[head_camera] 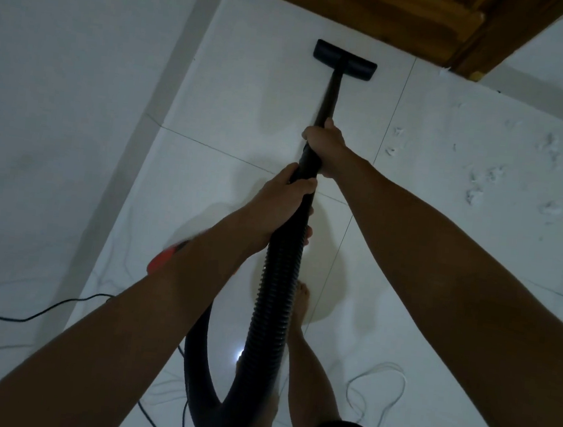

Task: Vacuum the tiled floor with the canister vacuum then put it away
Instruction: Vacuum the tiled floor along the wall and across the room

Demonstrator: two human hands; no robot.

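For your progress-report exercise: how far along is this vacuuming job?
Done: the tiles around the nozzle, near the door, look free of scraps. In hand: both hands grip the vacuum, the right hand on the wand, the left hand at the hose end. Left: scraps litter the tiles to the right, and the vacuum, with its cord out, is not yet put away.

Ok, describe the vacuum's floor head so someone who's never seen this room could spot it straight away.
Start at the brown wooden door at the top of the view. Just below it, on the white tiled floor, lies the floor head, a flat black bar at the far end of the rigid tube gripped by both hands. Unlike the ribbed hose, it is wide and rectangular.
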